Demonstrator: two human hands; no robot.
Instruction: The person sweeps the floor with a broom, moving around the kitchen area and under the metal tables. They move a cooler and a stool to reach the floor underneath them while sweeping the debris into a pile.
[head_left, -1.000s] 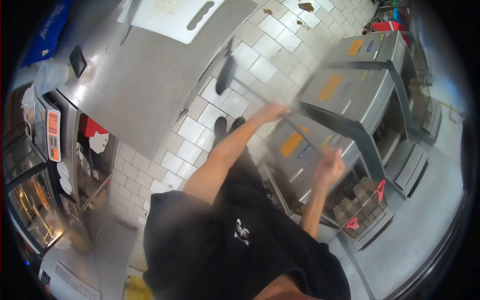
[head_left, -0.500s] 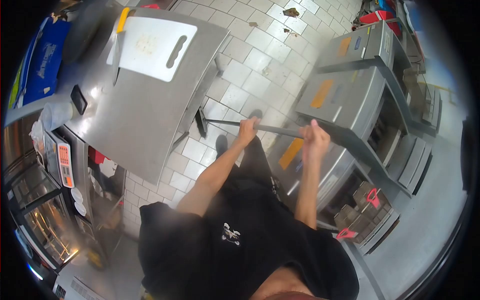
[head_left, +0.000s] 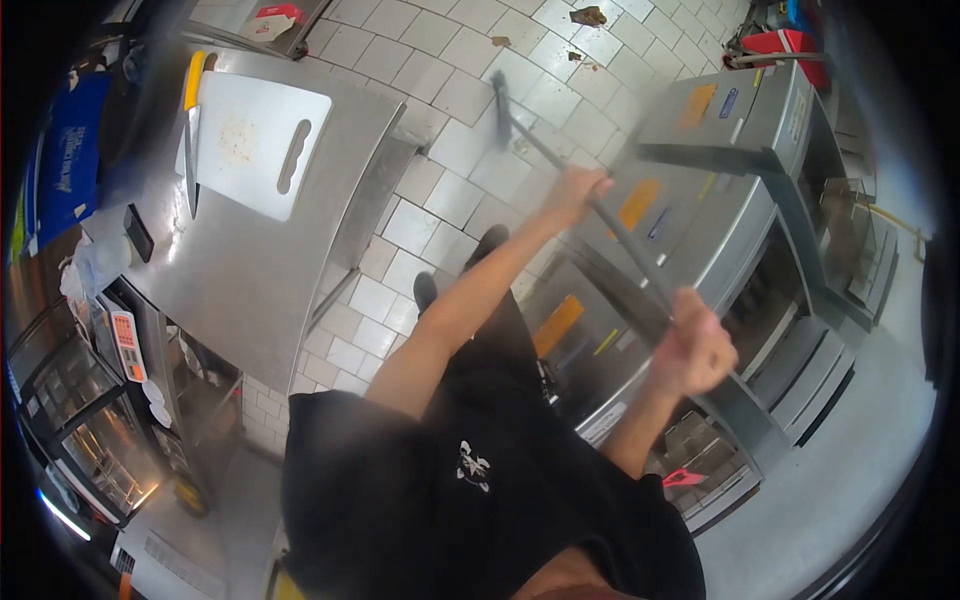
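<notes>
A broom with a long grey handle (head_left: 638, 250) runs diagonally across the middle of the view. My left hand (head_left: 575, 195) is wrapped round the handle partway down. Nearer my body, my right hand (head_left: 695, 345) is closed round its upper part, slightly blurred. The dark broom head (head_left: 501, 112) is over the white floor tiles (head_left: 465, 145), beyond my feet. Farther off, brown scraps (head_left: 588, 16) lie on the tiles, and a smaller light-brown piece (head_left: 500, 41) is a little above the broom head in this view.
On the left, a steel table (head_left: 265, 260) bears a white cutting board (head_left: 255, 140) and a yellow-handled knife (head_left: 192, 140). Steel fryer-like units (head_left: 665, 215) stand close on the right, with wire baskets near my right arm. Below the table's near end is an orange-and-white scale (head_left: 127, 345).
The broom head has swung away from the table's edge, out to the floor ahead. My left hand has moved forward and right; my right hand has come back toward my body and right.
</notes>
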